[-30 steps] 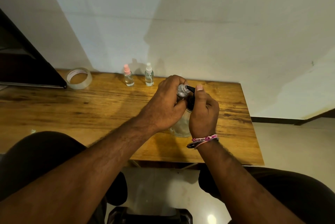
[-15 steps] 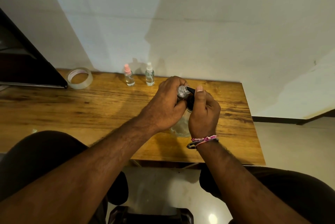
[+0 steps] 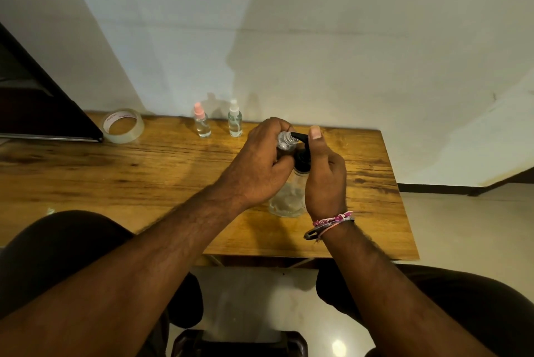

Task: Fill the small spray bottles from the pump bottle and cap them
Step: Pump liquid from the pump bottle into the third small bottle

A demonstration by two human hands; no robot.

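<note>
Three small spray bottles are showing: a pink-capped bottle [image 3: 201, 123] and a white-capped bottle [image 3: 235, 121] standing capped by the wall, clear liquid in both, and an uncapped bottle [image 3: 285, 142] the left hand [image 3: 257, 165] is gripping at the spout. One pump bottle [image 3: 289, 197] is standing on the table [image 3: 115, 177], nearly empty; the right hand [image 3: 325, 177] is curling round it, thumb pressing the black pump head [image 3: 302, 151]. One tape roll [image 3: 123, 125] is lying far left.
</note>
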